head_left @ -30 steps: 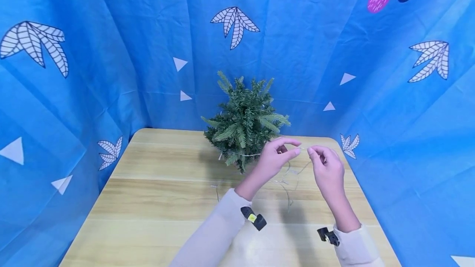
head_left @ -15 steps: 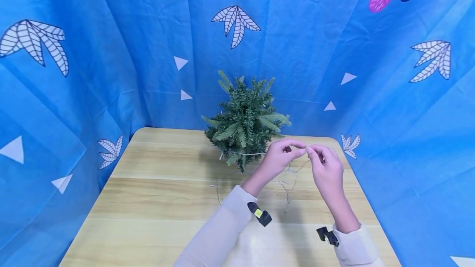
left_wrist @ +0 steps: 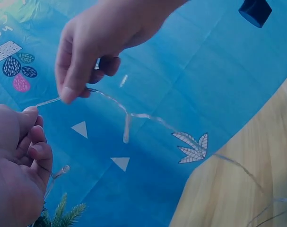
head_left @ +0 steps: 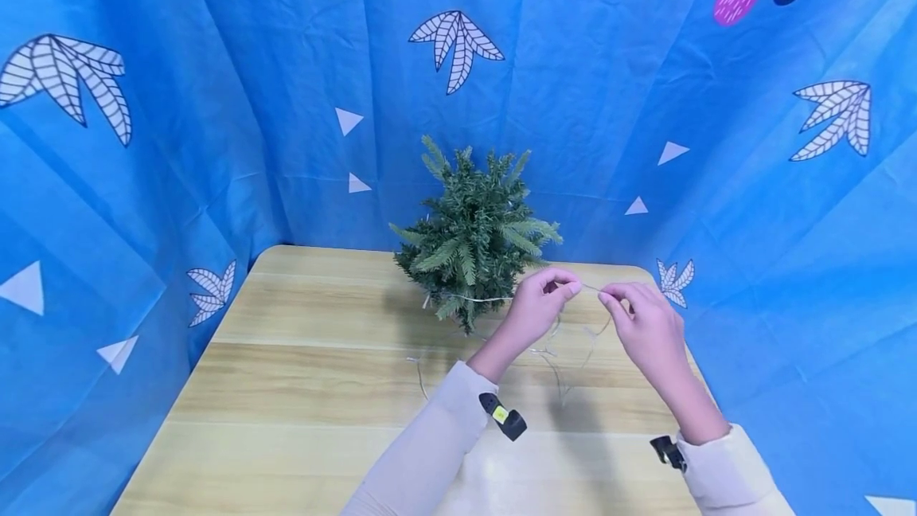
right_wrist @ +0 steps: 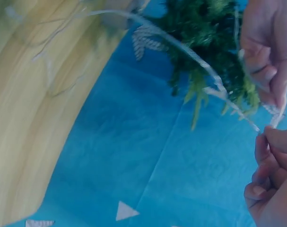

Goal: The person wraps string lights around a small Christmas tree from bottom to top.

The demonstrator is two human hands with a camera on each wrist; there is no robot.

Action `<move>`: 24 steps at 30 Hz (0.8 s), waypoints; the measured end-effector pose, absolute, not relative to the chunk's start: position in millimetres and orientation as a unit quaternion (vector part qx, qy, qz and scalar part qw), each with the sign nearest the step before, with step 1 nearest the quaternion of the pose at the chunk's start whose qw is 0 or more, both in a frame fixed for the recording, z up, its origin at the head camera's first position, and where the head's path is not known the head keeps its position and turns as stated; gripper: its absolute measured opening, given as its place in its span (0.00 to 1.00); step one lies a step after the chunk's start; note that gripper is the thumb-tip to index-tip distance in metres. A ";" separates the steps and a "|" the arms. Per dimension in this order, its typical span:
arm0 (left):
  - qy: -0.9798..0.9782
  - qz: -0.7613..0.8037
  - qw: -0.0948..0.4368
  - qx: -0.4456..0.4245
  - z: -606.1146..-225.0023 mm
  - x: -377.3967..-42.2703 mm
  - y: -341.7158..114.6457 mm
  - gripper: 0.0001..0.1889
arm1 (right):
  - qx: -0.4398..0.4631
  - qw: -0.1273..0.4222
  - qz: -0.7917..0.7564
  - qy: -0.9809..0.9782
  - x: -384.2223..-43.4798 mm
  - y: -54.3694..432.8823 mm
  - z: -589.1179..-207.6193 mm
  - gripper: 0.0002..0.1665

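Observation:
A small green artificial Christmas tree (head_left: 473, 221) stands at the back of the table. A clear-wired light string (left_wrist: 155, 119) with small side bulbs runs across the tree's lower front. My left hand (head_left: 533, 309), just in front of the tree's right side, pinches the wire between thumb and index finger. To its right, my right hand (head_left: 650, 333) pinches the same wire, a short stretch of it spanning the gap between the hands. From the right hand the loose length hangs down, as the right wrist view shows, with a bulb branch (right_wrist: 216, 92) on it.
The wooden table (head_left: 301, 388) carries loose loops of the light string (head_left: 552, 365) in front of the tree. A blue patterned curtain (head_left: 573, 102) closes in the back and both sides. Black straps with cameras (head_left: 501, 416) sit on both wrists.
My left hand first slid right along the wire to meet the right hand, then drew back slightly. The right hand has since moved right, the wire still pinched, widening the gap between them.

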State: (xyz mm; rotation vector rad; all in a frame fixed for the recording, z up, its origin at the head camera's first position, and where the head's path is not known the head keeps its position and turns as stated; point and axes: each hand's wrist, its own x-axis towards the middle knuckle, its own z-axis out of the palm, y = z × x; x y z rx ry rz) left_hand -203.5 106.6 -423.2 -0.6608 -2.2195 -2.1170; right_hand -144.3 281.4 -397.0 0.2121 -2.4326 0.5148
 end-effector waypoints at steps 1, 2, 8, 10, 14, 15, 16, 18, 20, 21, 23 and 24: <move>-0.705 -0.678 0.002 -0.209 -423.6 -203.6 106.9 0.06 | 0.086 0.318 0.186 -0.926 -144.6 284.6 -397.4 0.04; -0.703 -0.680 0.001 -0.208 -423.9 -203.7 107.1 0.06 | 0.093 0.319 0.177 -0.926 -145.0 287.6 -397.7 0.03; -0.689 -0.698 -0.007 -0.194 -424.3 -203.3 107.9 0.07 | 0.142 0.340 0.122 -0.922 -148.4 302.5 -400.4 0.06; -0.685 -0.704 -0.008 -0.186 -424.0 -202.9 107.5 0.07 | 0.152 0.346 0.109 -0.919 -149.8 306.9 -400.7 0.06; -0.674 -0.718 -0.011 -0.171 -424.0 -202.6 105.7 0.07 | 0.147 0.354 0.100 -0.918 -152.2 316.3 -400.3 0.07; -0.671 -0.722 -0.012 -0.170 -424.0 -202.6 105.3 0.07 | 0.145 0.355 0.100 -0.918 -152.8 319.1 -400.2 0.07; -0.668 -0.724 -0.011 -0.170 -424.6 -202.7 104.9 0.07 | 0.143 0.355 0.101 -0.918 -153.5 321.8 -400.2 0.07; -0.666 -0.726 -0.010 -0.171 -426.0 -202.8 104.3 0.08 | 0.138 0.352 0.103 -0.920 -154.7 326.9 -400.4 0.07; -0.664 -0.727 -0.010 -0.173 -427.7 -202.9 103.9 0.09 | 0.135 0.348 0.101 -0.922 -156.4 331.2 -400.9 0.06; -0.663 -0.728 -0.010 -0.174 -428.4 -202.9 103.8 0.09 | 0.133 0.346 0.101 -0.923 -157.3 332.9 -401.3 0.05; -0.660 -0.732 -0.015 -0.170 -429.2 -202.3 103.4 0.09 | 0.124 0.342 0.102 -0.926 -159.1 335.1 -402.0 0.04; -0.658 -0.734 -0.017 -0.169 -429.6 -202.0 103.3 0.10 | 0.118 0.343 0.103 -0.926 -160.0 335.8 -402.3 0.04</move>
